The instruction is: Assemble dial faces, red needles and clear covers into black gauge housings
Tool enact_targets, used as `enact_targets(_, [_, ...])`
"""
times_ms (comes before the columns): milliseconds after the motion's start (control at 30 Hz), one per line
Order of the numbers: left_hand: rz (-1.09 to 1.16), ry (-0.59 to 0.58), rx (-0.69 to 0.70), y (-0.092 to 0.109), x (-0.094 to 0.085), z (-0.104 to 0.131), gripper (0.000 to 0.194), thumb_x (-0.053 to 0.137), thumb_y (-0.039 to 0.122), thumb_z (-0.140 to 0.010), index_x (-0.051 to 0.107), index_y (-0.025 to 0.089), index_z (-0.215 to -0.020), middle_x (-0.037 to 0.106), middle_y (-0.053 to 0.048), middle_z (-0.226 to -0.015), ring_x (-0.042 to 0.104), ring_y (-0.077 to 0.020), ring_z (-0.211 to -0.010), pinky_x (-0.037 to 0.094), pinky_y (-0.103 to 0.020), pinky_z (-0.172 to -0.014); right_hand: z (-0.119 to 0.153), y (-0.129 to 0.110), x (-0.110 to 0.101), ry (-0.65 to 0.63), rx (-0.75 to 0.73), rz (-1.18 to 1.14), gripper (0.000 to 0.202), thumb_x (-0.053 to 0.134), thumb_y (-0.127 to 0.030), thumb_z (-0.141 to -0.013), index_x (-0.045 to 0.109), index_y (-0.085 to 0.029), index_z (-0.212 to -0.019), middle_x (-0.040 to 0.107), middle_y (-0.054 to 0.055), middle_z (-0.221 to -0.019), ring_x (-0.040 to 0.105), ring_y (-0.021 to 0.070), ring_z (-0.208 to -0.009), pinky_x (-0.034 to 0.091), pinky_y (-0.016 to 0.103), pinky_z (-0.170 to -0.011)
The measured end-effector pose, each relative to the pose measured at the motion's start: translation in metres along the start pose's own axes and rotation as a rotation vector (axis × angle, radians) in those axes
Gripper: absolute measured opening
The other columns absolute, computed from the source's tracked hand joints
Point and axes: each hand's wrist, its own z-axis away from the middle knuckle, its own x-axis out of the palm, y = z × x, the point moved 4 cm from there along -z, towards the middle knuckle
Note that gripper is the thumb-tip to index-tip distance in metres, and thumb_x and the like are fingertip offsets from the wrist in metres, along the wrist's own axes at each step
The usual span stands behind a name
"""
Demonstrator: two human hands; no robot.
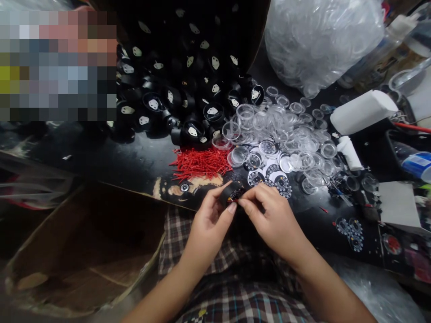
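While black cup-shaped housings with pale metal plates [193, 130] crowd the upper middle of the frame, two bare hands work over the dark tabletop's front edge, just below centre. The left hand [213, 217] grips a short black cylindrical housing with a printed face [229, 192], thumb at the near rim and fingers around the side; the right hand [271, 208] has thumb and fingertip close together at the face, too small a gap to tell what they hold. The housing looks light, stiff and probably smooth, best held by its side wall; a thin red plastic sliver [232, 200] at its face would likely be fragile, calling for a fingertip pinch. At the right edge, a clear bottle's blue-and-white label [417, 165] cannot be read. Right of centre, round black-and-white dial cards [282, 183] carry ringed markings, too small to decipher.
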Motion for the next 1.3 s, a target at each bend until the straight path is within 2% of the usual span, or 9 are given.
enact_targets(400, [-0.323, 0.081, 0.103, 0.014, -0.008, 0.007, 0.027, 0.066, 0.022, -0.083, 0.069, 0.029, -0.109, 0.073, 0.002, -0.103, 0.068, -0.017, -0.093, 0.052, -0.023, -0.086, 0.005, -0.005, 0.003, -0.028, 0.067, -0.007, 0.021, 0.059, -0.019, -0.093, 0.055, -0.019, -0.073, 0.063, -0.002, -0.076, 0.055, 0.0137, -0.072, 0.037, 0.029, -0.071])
enact_targets(567, [-0.073, -0.026, -0.108, -0.003, -0.011, -0.001, 0.03, 0.07, 0.032, -0.083, 0.07, 0.029, -0.112, 0.071, -0.001, -0.114, 0.066, -0.0206, -0.105, 0.053, -0.028, -0.093, 0.002, 0.001, 0.002, -0.05, 0.071, 0.01, 0.025, 0.063, -0.022, -0.089, 0.054, -0.02, -0.065, 0.059, -0.003, -0.066, 0.053, 0.013, -0.064, 0.036, 0.029, -0.067])
enact_targets(667, [0.081, -0.076, -0.228, -0.013, -0.014, -0.004, 0.042, 0.075, 0.034, -0.079, 0.067, 0.032, -0.12, 0.068, -0.002, -0.125, 0.062, -0.0235, -0.117, 0.051, -0.032, -0.1, 0.0, -0.003, -0.002, -0.016, -0.091, 0.09, 0.008, 0.057, -0.02, -0.091, 0.064, -0.019, -0.088, 0.065, 0.002, -0.083, 0.057, 0.0164, -0.078, 0.039, 0.032, -0.075])
enact_targets(733, [0.082, -0.093, -0.25, -0.015, -0.015, -0.003, 0.047, 0.077, 0.033, -0.077, 0.066, 0.033, -0.123, 0.066, -0.002, -0.131, 0.057, -0.024, -0.125, 0.046, -0.032, -0.106, -0.002, -0.006, 0.0, -0.02, -0.189, 0.226, 0.013, 0.052, -0.019, -0.093, 0.064, -0.017, -0.096, 0.066, 0.006, -0.09, 0.058, 0.0191, -0.085, 0.038, 0.034, -0.078])
enact_targets(900, [0.066, 0.118, -0.404, -0.026, -0.022, 0.006, 0.041, 0.075, 0.042, -0.077, 0.071, 0.03, -0.116, 0.066, -0.001, -0.131, 0.051, -0.0283, -0.132, 0.051, -0.034, -0.104, -0.004, -0.009, 0.011, -0.028, -0.287, 0.492, 0.016, 0.045, -0.021, -0.093, 0.059, -0.018, -0.088, 0.063, 0.005, -0.085, 0.056, 0.0206, -0.083, 0.036, 0.037, -0.076])
enact_targets(1033, [0.071, 0.181, -0.474, -0.042, -0.02, 0.01, 0.032, 0.078, 0.04, -0.071, 0.074, 0.032, -0.103, 0.068, 0.003, -0.128, 0.054, -0.0293, -0.129, 0.057, -0.033, -0.096, -0.005, -0.005, 0.011, 0.015, -0.165, 0.508, 0.012, 0.047, -0.02, -0.091, 0.058, -0.017, -0.088, 0.063, 0.004, -0.085, 0.057, 0.0192, -0.079, 0.038, 0.034, -0.073])
enact_targets(1200, [0.033, 0.011, -0.417, -0.04, -0.003, 0.005, 0.047, 0.074, 0.047, -0.077, 0.068, 0.034, -0.122, 0.063, 0.0, -0.136, 0.051, -0.026, -0.133, 0.051, -0.028, -0.103, 0.008, 0.025, -0.022, -0.064, 0.011, 0.179, 0.011, 0.056, -0.025, -0.093, 0.062, -0.022, -0.084, 0.067, -0.003, -0.083, 0.06, 0.0125, -0.077, 0.042, 0.026, -0.075])
enact_targets(1233, [0.049, -0.022, -0.402, -0.038, 0.001, 0.004, 0.049, 0.073, 0.048, -0.079, 0.066, 0.032, -0.125, 0.063, -0.002, -0.136, 0.051, -0.0268, -0.132, 0.051, -0.029, -0.104, 0.011, 0.039, -0.034, -0.014, 0.048, 0.162, 0.013, 0.056, -0.027, -0.094, 0.063, -0.023, -0.085, 0.068, -0.002, -0.085, 0.061, 0.0127, -0.08, 0.042, 0.026, -0.078])
enact_targets(1300, [0.101, -0.03, -0.385, -0.036, 0.007, 0.003, 0.05, 0.07, 0.048, -0.081, 0.064, 0.029, -0.128, 0.062, -0.005, -0.136, 0.053, -0.0292, -0.13, 0.053, -0.034, -0.102, 0.018, 0.076, -0.068, 0.28, 0.253, 0.337, 0.013, 0.056, -0.032, -0.094, 0.065, -0.022, -0.095, 0.068, 0.003, -0.095, 0.06, 0.0187, -0.091, 0.041, 0.033, -0.085])
